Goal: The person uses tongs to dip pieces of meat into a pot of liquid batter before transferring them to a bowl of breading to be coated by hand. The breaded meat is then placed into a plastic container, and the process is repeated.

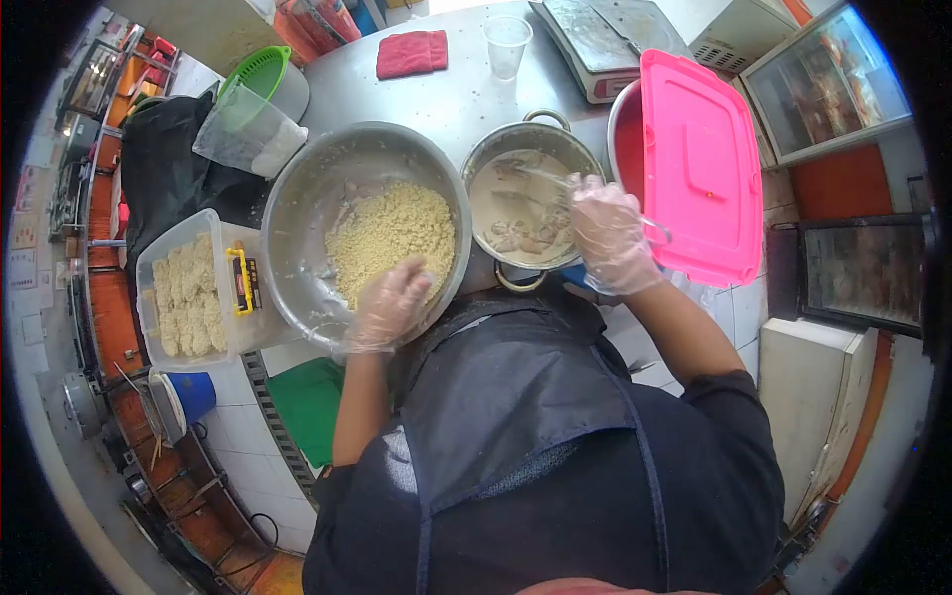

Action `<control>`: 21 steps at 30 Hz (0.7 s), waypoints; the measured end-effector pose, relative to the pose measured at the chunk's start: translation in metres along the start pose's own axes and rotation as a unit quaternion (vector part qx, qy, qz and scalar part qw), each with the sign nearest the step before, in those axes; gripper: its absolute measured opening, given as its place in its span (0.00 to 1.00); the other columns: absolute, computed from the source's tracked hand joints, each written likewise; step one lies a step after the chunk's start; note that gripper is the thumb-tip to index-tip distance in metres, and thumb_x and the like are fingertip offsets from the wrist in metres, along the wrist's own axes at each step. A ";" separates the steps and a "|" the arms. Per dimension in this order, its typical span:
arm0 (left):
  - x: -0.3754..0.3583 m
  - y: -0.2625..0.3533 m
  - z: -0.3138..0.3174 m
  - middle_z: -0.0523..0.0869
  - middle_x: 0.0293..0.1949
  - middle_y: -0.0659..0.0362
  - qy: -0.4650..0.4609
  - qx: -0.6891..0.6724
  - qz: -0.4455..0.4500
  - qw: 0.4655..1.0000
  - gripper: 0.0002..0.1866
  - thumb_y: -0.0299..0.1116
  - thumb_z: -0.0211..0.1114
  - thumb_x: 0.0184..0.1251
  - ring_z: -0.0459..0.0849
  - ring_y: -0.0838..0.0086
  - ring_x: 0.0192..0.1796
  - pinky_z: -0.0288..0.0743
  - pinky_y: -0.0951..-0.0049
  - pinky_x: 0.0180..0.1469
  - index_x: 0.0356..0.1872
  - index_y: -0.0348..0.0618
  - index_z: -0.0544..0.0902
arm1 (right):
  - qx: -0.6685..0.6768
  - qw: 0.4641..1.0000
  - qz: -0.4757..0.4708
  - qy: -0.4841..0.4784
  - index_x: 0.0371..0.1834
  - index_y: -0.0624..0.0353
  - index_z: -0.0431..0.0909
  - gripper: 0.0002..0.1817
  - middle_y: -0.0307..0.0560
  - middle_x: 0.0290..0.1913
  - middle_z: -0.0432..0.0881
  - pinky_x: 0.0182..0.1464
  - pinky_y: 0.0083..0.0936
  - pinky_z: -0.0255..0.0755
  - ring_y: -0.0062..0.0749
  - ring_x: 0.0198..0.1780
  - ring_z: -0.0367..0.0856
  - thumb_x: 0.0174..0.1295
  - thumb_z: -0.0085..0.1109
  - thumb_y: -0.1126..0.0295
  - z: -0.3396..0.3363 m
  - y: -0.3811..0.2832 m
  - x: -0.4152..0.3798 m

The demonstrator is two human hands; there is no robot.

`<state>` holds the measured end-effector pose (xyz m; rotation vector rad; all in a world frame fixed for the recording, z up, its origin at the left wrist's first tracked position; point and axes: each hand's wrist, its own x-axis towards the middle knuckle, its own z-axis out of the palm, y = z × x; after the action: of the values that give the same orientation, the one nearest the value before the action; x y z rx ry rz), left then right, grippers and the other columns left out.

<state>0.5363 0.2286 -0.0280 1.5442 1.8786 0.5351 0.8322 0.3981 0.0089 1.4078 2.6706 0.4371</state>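
My left hand [389, 302], in a clear plastic glove, is at the near side of a large metal bowl [293, 213], its fingers loosely extended by a heap of pale yellow crumbs [397, 233]. My gloved right hand [607, 230] is closed around a long, shiny metal utensil [658, 230] whose exact kind I cannot make out. The utensil's far end reaches into a two-handled metal pot [476, 159]. Inside the pot, a milky liquid [496, 198] partly covers several pieces that look like meat [521, 235].
At left stands a clear plastic box [226, 288] with several rows of crumb-coated pieces [188, 297]. A pink lid [699, 169] lies over a bowl at right. Behind are a scale [605, 50], a plastic cup [507, 50], a red cloth [412, 55] and a green basket [256, 71].
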 end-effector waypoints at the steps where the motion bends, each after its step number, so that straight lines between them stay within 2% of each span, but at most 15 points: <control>1: -0.002 -0.007 -0.003 0.89 0.50 0.46 0.061 -0.011 -0.009 0.998 0.26 0.55 0.60 0.76 0.88 0.52 0.51 0.78 0.56 0.57 0.60 0.46 0.83 | 0.004 1.000 -0.010 -0.022 0.47 0.59 0.81 0.09 0.45 0.36 0.85 0.35 0.33 0.80 0.37 0.37 0.88 0.66 0.58 0.73 0.006 -0.002 0.003; 2: -0.005 -0.016 -0.006 0.89 0.50 0.46 0.062 -0.013 -0.012 0.998 0.26 0.55 0.60 0.76 0.88 0.52 0.51 0.78 0.56 0.57 0.60 0.46 0.83 | 0.038 0.999 -0.015 -0.015 0.42 0.57 0.82 0.07 0.47 0.34 0.84 0.36 0.35 0.81 0.37 0.36 0.87 0.64 0.57 0.73 0.015 0.000 0.004; 3: -0.006 -0.026 -0.008 0.89 0.51 0.47 0.092 -0.014 -0.021 0.995 0.25 0.54 0.60 0.76 0.87 0.54 0.52 0.78 0.58 0.58 0.60 0.45 0.83 | 0.037 0.999 -0.019 -0.014 0.42 0.57 0.82 0.07 0.47 0.34 0.84 0.36 0.35 0.81 0.37 0.36 0.87 0.64 0.57 0.73 0.018 0.005 0.003; 5: -0.011 -0.039 -0.014 0.89 0.52 0.47 0.129 -0.017 -0.035 0.991 0.25 0.53 0.60 0.77 0.87 0.55 0.54 0.77 0.59 0.60 0.61 0.45 0.83 | 0.093 0.995 -0.009 -0.015 0.45 0.59 0.82 0.08 0.50 0.33 0.83 0.37 0.40 0.81 0.41 0.36 0.87 0.67 0.56 0.72 0.012 0.017 0.001; 7: -0.020 -0.049 -0.018 0.89 0.54 0.48 0.128 -0.109 -0.103 0.980 0.26 0.52 0.61 0.77 0.86 0.60 0.57 0.75 0.63 0.63 0.62 0.43 0.83 | 0.130 0.991 -0.025 0.004 0.48 0.60 0.82 0.10 0.52 0.33 0.83 0.38 0.41 0.80 0.44 0.37 0.87 0.68 0.57 0.72 0.001 0.035 -0.012; 9: -0.027 -0.050 -0.027 0.88 0.54 0.49 0.141 -0.094 -0.123 0.978 0.26 0.53 0.61 0.77 0.85 0.62 0.58 0.74 0.64 0.63 0.62 0.41 0.83 | 0.165 0.985 -0.042 0.020 0.51 0.61 0.81 0.11 0.54 0.34 0.83 0.39 0.42 0.79 0.48 0.37 0.87 0.69 0.57 0.71 -0.016 0.048 -0.023; 11: -0.031 -0.061 -0.032 0.88 0.55 0.49 0.152 -0.079 -0.141 0.975 0.27 0.53 0.62 0.77 0.84 0.63 0.59 0.74 0.65 0.64 0.62 0.40 0.82 | 0.191 0.980 0.017 -0.044 0.57 0.60 0.80 0.15 0.55 0.35 0.83 0.41 0.44 0.78 0.51 0.38 0.85 0.70 0.57 0.72 -0.031 0.055 -0.030; 13: -0.032 -0.075 -0.033 0.88 0.55 0.51 0.185 -0.116 -0.144 0.965 0.28 0.53 0.64 0.76 0.84 0.66 0.59 0.73 0.67 0.64 0.62 0.38 0.82 | 0.235 0.970 0.029 -0.047 0.60 0.58 0.81 0.17 0.57 0.37 0.84 0.44 0.45 0.78 0.52 0.40 0.86 0.68 0.60 0.72 -0.033 0.062 -0.038; 15: -0.033 -0.074 -0.039 0.88 0.55 0.53 0.189 -0.133 -0.155 0.961 0.27 0.52 0.64 0.76 0.84 0.68 0.59 0.73 0.68 0.64 0.62 0.38 0.82 | 0.312 0.950 0.029 0.005 0.61 0.57 0.82 0.18 0.58 0.40 0.86 0.46 0.46 0.78 0.54 0.42 0.86 0.69 0.62 0.69 -0.034 0.063 -0.043; 18: -0.028 -0.086 -0.042 0.87 0.55 0.54 0.199 -0.149 -0.142 0.958 0.27 0.50 0.66 0.75 0.83 0.70 0.58 0.73 0.69 0.64 0.62 0.37 0.82 | 0.352 0.931 0.071 -0.061 0.61 0.56 0.83 0.19 0.58 0.42 0.87 0.48 0.45 0.78 0.54 0.44 0.86 0.68 0.64 0.67 -0.032 0.064 -0.040; 19: -0.025 -0.084 -0.045 0.87 0.55 0.54 0.208 -0.151 -0.119 0.959 0.27 0.50 0.66 0.75 0.83 0.71 0.57 0.73 0.70 0.63 0.62 0.37 0.82 | 0.353 0.931 0.072 -0.063 0.61 0.56 0.83 0.19 0.58 0.42 0.87 0.48 0.45 0.78 0.54 0.44 0.86 0.68 0.64 0.67 -0.030 0.065 -0.040; 21: -0.023 -0.074 -0.051 0.87 0.54 0.54 0.204 -0.133 -0.118 0.963 0.27 0.50 0.66 0.75 0.84 0.71 0.56 0.74 0.70 0.63 0.62 0.37 0.82 | 0.303 0.952 0.033 0.002 0.61 0.57 0.82 0.18 0.58 0.41 0.87 0.46 0.45 0.78 0.54 0.43 0.86 0.69 0.63 0.69 -0.025 0.065 -0.041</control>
<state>0.4507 0.1940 -0.0356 1.0727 2.1506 1.0095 0.9022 0.3940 0.0500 1.6191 2.8992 -0.4260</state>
